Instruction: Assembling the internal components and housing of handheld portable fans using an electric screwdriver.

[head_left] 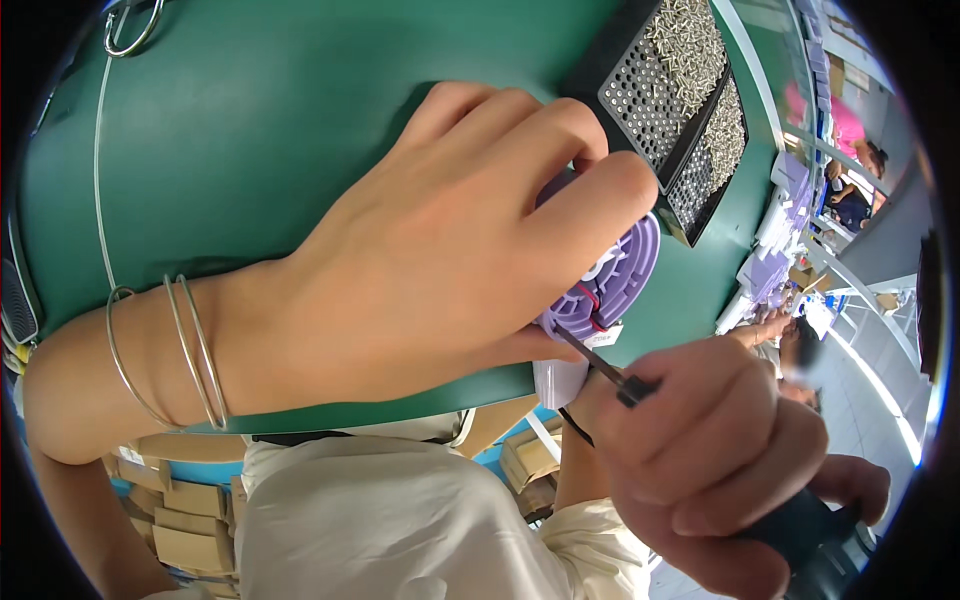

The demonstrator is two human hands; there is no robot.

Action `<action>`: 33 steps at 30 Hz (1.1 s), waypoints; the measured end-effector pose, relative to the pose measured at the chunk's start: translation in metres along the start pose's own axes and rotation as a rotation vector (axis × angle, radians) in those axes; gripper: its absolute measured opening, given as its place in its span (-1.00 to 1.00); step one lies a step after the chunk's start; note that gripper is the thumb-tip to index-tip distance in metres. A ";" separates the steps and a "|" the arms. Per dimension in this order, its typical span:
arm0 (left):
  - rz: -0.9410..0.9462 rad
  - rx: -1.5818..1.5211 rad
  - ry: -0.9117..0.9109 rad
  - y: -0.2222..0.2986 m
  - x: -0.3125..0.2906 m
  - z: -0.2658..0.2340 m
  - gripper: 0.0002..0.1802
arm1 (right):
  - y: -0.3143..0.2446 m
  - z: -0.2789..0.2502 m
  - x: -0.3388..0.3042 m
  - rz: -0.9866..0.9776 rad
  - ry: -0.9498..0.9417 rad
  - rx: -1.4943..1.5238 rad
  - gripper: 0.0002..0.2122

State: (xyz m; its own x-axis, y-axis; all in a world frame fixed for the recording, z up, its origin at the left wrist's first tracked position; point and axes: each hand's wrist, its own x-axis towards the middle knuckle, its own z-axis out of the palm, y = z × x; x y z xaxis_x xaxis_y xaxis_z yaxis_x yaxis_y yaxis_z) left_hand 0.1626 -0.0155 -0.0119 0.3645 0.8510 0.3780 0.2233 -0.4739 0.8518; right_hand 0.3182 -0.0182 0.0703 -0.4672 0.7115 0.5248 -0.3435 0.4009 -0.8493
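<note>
My left hand [430,230], palm down with its fingers curled, grips a round purple plastic housing [632,268] at the table's near edge. Ribs, a white part and a red wire show inside the housing; my fingers cover the rest. Below it, a white piece [562,383] juts past the table edge. My right hand [700,440] is closed around a dark powered screwdriver [815,535]. Its thin bit [590,353] reaches the lower rim of the housing; any screw at the tip is too small to make out.
A black two-part tray [690,110] of small silver screws stands beyond my left fingers on the green table [250,120]. A metal hook [135,30] hangs at the far left. Cardboard boxes [190,525] lie below. Purple-and-white parts [770,240] and other people are at right.
</note>
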 end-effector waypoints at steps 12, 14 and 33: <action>-0.003 0.001 -0.096 0.002 -0.001 -0.011 -0.15 | 0.005 -0.005 -0.008 0.081 -0.080 -0.107 -0.46; -0.047 -0.173 -0.213 0.002 0.001 -0.014 -0.17 | 0.000 -0.012 -0.004 0.253 -0.270 -0.042 -0.42; 0.085 0.257 -0.153 -0.003 0.004 -0.050 -0.13 | 0.025 -0.101 -0.003 -0.057 0.701 -0.354 -0.75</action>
State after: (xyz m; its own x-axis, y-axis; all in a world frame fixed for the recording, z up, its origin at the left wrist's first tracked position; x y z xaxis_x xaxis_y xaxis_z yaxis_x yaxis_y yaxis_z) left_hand 0.1184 0.0006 0.0049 0.5191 0.7710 0.3688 0.3999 -0.6005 0.6925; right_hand 0.3935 0.0477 0.0415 0.2067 0.8355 0.5092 -0.0169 0.5234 -0.8519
